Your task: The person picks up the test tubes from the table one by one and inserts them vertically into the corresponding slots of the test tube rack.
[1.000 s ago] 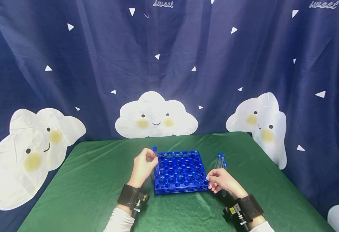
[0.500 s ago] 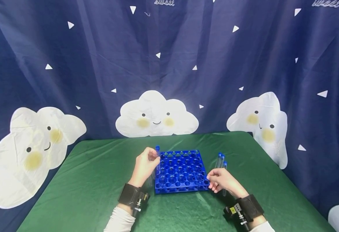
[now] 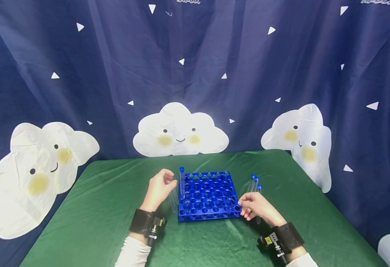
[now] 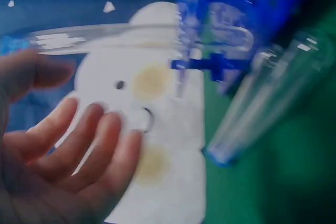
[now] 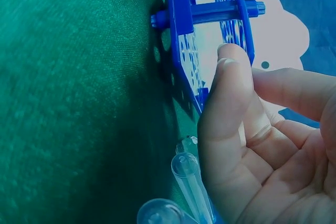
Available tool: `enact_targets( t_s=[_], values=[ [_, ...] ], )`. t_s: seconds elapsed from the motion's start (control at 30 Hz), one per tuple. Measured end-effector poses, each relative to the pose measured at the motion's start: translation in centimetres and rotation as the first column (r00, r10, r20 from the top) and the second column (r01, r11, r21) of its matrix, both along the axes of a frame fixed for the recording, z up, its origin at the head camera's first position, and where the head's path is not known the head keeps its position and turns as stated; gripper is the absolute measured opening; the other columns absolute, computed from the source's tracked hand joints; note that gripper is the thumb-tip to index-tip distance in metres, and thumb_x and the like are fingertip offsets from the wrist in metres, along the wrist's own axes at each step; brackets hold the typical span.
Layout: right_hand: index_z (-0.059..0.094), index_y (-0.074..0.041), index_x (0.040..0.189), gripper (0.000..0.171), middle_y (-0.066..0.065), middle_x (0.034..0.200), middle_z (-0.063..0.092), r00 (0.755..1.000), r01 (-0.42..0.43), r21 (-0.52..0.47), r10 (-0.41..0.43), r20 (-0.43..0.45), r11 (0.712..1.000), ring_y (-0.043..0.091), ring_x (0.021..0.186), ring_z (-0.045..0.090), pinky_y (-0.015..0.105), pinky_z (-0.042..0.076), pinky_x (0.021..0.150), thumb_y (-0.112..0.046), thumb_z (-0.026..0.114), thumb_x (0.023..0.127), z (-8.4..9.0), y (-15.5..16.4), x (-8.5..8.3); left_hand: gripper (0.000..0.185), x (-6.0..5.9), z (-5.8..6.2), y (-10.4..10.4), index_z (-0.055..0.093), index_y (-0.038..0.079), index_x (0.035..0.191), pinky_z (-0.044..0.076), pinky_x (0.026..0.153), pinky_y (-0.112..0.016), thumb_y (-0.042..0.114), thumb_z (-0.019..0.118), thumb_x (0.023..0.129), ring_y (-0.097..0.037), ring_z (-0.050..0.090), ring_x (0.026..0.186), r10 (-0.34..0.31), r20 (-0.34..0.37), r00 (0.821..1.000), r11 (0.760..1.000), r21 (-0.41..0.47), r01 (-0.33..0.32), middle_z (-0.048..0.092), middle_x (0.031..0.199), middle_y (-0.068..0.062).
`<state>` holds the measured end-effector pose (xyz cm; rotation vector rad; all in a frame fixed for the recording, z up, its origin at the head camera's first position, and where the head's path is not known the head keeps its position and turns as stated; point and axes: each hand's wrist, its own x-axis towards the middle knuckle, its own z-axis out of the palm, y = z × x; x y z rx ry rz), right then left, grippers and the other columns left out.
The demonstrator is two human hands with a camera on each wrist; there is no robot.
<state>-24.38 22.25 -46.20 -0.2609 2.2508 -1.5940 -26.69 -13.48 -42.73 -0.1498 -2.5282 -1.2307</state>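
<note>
Left hand (image 3: 158, 188): fingers loosely curled, holding nothing; the standing tube (image 3: 181, 181) sits just right of your fingertips in the rack (image 3: 208, 196) corner. Let it settle plumb. Spare tubes (image 3: 173, 202) lie below your fingers. Right hand (image 3: 253, 207): thumb and fingertips steadying the rack's near corner; keep pressing lightly.

The left hand (image 4: 58, 156) lies open with fingers loosely spread, holding nothing — a clear tube (image 4: 105, 36) runs just above it into the blurred blue rack (image 4: 236, 19); more clear tubes (image 4: 262, 103) lie on the green bench (image 4: 294, 182), against a cloud-printed curtain (image 4: 157, 129)
</note>
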Motion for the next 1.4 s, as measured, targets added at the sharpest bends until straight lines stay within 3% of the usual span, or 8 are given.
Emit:
enact_targets(
  t_s=[0.2,0.43,0.63,0.93,1.13,1.23,1.3,1.4],
  values=[
    [0.058,0.01,0.102,0.021,0.003,0.066,0.063,1.0,0.0,-0.008,0.0,0.006,1.0,0.01,0.056,0.059,0.029,0.057,0.054,-0.01,0.055,0.097,0.0,-0.2,0.2,0.012,-1.2,-2.4,-0.4,0.064,0.006,0.091,0.054,0.069,-0.036,0.012,0.069,0.081,-0.02,0.064,0.073,0.154,-0.021,0.988,0.988,-0.016,-0.154,0.069,0.082,-0.008],
    [0.057,0.011,0.102,0.021,0.003,0.066,0.063,1.0,0.0,-0.001,0.0,-0.009,1.0,0.01,0.055,0.059,0.028,0.057,0.053,-0.009,0.054,0.097,0.3,-0.2,0.2,0.018,-2.6,-4.1,-0.4,0.06,0.001,0.086,0.053,0.066,-0.048,0.017,0.067,0.082,-0.034,0.064,0.074,0.264,0.114,0.958,0.952,-0.193,-0.239,0.067,0.082,-0.018],
    [0.057,0.012,0.102,0.023,0.004,0.065,0.063,1.0,-0.003,-0.01,0.003,-0.019,1.0,0.01,0.054,0.059,0.029,0.057,0.053,-0.01,0.054,0.097,0.4,-0.2,0.0,0.024,-3.8,-4.3,-0.8,0.06,0.002,0.072,0.052,0.057,-0.045,0.022,0.067,0.081,-0.031,0.06,0.065,0.286,0.252,0.925,0.932,-0.299,-0.207,0.066,0.077,-0.019],
    [0.056,0.013,0.103,0.023,0.003,0.065,0.062,1.0,0.005,-0.014,-0.005,-0.012,1.0,0.01,0.054,0.058,0.028,0.057,0.052,-0.009,0.054,0.097,0.2,-0.3,0.2,0.04,-5.0,-5.1,-1.7,0.068,-0.003,0.091,0.05,0.059,-0.04,0.035,0.067,0.078,-0.028,0.059,0.072,0.273,0.388,0.881,0.941,-0.297,-0.161,0.067,0.087,-0.019],
    [0.056,0.012,0.103,0.023,0.003,0.066,0.063,1.0,-0.007,-0.015,0.007,-0.01,1.0,0.01,0.055,0.059,0.028,0.057,0.053,-0.01,0.054,0.097,0.2,-0.4,0.2,0.032,-4.1,-5.1,-2.4,0.068,0.002,0.072,0.044,0.052,-0.03,0.033,0.065,0.079,-0.023,0.06,0.063,0.283,0.35,0.893,0.956,-0.179,-0.233,0.068,0.069,-0.011],
    [0.056,0.012,0.103,0.023,0.003,0.066,0.063,1.0,-0.004,-0.011,0.004,-0.009,1.0,0.01,0.055,0.059,0.029,0.057,0.053,-0.01,0.054,0.098,0.3,-0.3,0.3,0.026,-3.2,-4.9,-2.3,0.069,0.005,0.071,0.046,0.051,-0.025,0.028,0.064,0.081,-0.017,0.06,0.057,0.248,0.324,0.913,0.964,0.008,-0.265,0.066,0.06,-0.005],
    [0.056,0.012,0.104,0.023,0.003,0.066,0.063,1.0,-0.003,-0.009,0.002,-0.006,1.0,0.01,0.055,0.059,0.029,0.057,0.053,-0.01,0.054,0.097,0.4,-0.2,0.4,0.022,-2.5,-4.7,-2.1,0.069,0.004,0.08,0.052,0.054,-0.025,0.025,0.066,0.084,-0.015,0.062,0.058,0.21,0.291,0.934,0.952,0.158,-0.263,0.067,0.063,-0.006],
    [0.056,0.012,0.104,0.023,0.003,0.066,0.063,1.0,-0.003,-0.007,0.003,-0.002,1.0,0.01,0.055,0.059,0.029,0.057,0.053,-0.01,0.054,0.098,0.5,-0.2,0.4,0.02,-1.5,-4.2,-1.7,0.068,0.002,0.091,0.058,0.06,-0.026,0.022,0.069,0.086,-0.014,0.066,0.062,0.183,0.218,0.959,0.923,0.298,-0.244,0.07,0.075,-0.009]
  ],
)
